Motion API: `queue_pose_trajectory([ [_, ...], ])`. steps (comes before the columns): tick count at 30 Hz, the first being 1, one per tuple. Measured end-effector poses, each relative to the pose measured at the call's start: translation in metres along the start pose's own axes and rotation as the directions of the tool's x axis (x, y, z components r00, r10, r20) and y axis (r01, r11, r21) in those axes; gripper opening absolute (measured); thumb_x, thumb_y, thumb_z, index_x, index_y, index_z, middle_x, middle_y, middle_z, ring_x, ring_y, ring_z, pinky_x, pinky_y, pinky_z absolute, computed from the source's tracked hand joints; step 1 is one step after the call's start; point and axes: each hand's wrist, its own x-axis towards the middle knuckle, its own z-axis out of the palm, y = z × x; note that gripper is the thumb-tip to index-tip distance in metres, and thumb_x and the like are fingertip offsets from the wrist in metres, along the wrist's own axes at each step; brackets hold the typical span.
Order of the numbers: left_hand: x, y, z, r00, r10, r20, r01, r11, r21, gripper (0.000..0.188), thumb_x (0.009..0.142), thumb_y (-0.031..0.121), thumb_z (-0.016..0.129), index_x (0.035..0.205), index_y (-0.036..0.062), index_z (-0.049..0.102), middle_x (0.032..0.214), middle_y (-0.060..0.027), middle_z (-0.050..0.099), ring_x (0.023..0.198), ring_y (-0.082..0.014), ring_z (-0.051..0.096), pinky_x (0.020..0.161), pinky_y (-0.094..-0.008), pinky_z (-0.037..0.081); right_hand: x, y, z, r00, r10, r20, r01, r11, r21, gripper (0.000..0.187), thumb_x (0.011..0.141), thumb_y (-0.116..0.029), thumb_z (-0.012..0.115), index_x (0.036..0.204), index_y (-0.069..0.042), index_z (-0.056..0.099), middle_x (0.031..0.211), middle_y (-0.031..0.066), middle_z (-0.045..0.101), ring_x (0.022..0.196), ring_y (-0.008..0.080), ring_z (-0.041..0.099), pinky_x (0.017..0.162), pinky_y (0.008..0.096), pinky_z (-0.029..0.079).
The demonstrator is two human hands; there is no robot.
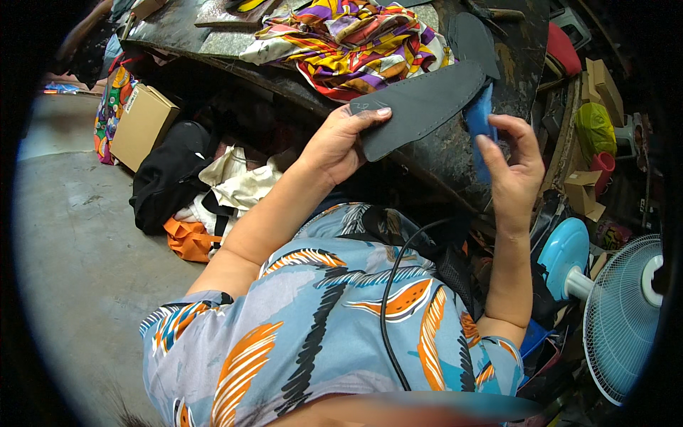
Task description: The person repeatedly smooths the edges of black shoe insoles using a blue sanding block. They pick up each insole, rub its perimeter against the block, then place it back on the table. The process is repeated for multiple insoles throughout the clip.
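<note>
My left hand point(347, 139) grips the near end of a flat black insole point(420, 108), thumb on top and fingers underneath. A row of small stitch marks or holes follows its edge, and faint pale marks show near my thumb. To the right, my right hand point(518, 158) is raised with its fingers curved and a gap between thumb and forefinger. Just behind those fingertips hangs a blue strip point(479, 128); whether they touch it I cannot tell. Another black sole-shaped piece point(472, 44) lies on the dark worktable point(518, 78), past the insole's far end.
A bunched multicoloured cloth point(356, 43) covers part of the tabletop. Left of me are a cardboard box point(144, 127), a black bag point(171, 167) and an orange bag point(191, 239) on the floor. A fan point(622, 313) stands close on the right. A black cable point(388, 306) crosses my front.
</note>
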Motion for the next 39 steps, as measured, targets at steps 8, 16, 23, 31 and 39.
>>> queue_pose_trajectory([
  [8, -0.001, -0.004, 0.01, 1.0, -0.023, -0.019, 0.022, 0.996, -0.091, 0.029, 0.087, 0.01, 0.064, 0.113, -0.0011, 0.056, 0.1, -0.0084, 0.066, 0.087, -0.0144, 0.067, 0.076, -0.0261, 0.056, -0.011, 0.003, 0.014, 0.969, -0.176, 0.172, 0.203, 0.967, -0.151, 0.025, 0.075, 0.002, 0.068, 0.098, -0.007, 0.064, 0.096, 0.0074, 0.062, 0.092, 0.0217, 0.06, 0.085, 0.032, 0.046],
  [16, 0.002, -0.004, 0.011, 1.0, 0.002, -0.022, -0.004, 0.995, -0.101, 0.027, 0.089, 0.011, 0.062, 0.113, -0.0006, 0.056, 0.102, -0.0083, 0.065, 0.088, -0.0149, 0.066, 0.076, -0.0273, 0.056, -0.005, 0.005, 0.016, 0.964, -0.246, 0.098, 0.261, 0.948, -0.184, 0.025, 0.074, -0.001, 0.07, 0.098, -0.009, 0.065, 0.094, 0.0073, 0.063, 0.091, 0.0221, 0.06, 0.085, 0.0345, 0.045],
  [23, 0.001, -0.004, 0.017, 0.999, -0.008, -0.052, -0.003, 0.979, -0.205, 0.026, 0.09, 0.013, 0.061, 0.112, 0.0, 0.056, 0.098, -0.0074, 0.066, 0.086, -0.0152, 0.066, 0.078, -0.0298, 0.054, -0.006, 0.004, 0.026, 0.96, -0.243, 0.139, 0.268, 0.943, -0.199, 0.025, 0.074, -0.001, 0.071, 0.096, -0.009, 0.065, 0.093, 0.0071, 0.064, 0.091, 0.023, 0.06, 0.085, 0.0352, 0.044],
  [31, 0.0, 0.0, 0.008, 0.997, -0.042, 0.066, 0.048, 0.996, -0.08, 0.027, 0.087, 0.014, 0.066, 0.11, 0.0022, 0.057, 0.094, -0.0056, 0.067, 0.079, -0.0125, 0.067, 0.063, -0.0242, 0.053, -0.009, 0.001, 0.021, 0.971, -0.096, 0.22, 0.084, 0.994, 0.064, 0.024, 0.072, 0.003, 0.063, 0.093, -0.007, 0.066, 0.093, 0.0067, 0.063, 0.091, 0.021, 0.059, 0.085, 0.0323, 0.044],
  [39, 0.0, 0.0, 0.008, 0.994, -0.076, 0.076, 0.079, 0.996, -0.042, 0.026, 0.086, 0.013, 0.066, 0.11, 0.005, 0.058, 0.094, -0.0046, 0.067, 0.079, -0.012, 0.067, 0.061, -0.0227, 0.053, 0.0, -0.002, 0.009, 0.983, -0.13, 0.128, 0.124, 0.991, 0.05, 0.023, 0.075, 0.004, 0.058, 0.096, -0.003, 0.065, 0.094, 0.0079, 0.062, 0.091, 0.0174, 0.059, 0.084, 0.0302, 0.046],
])
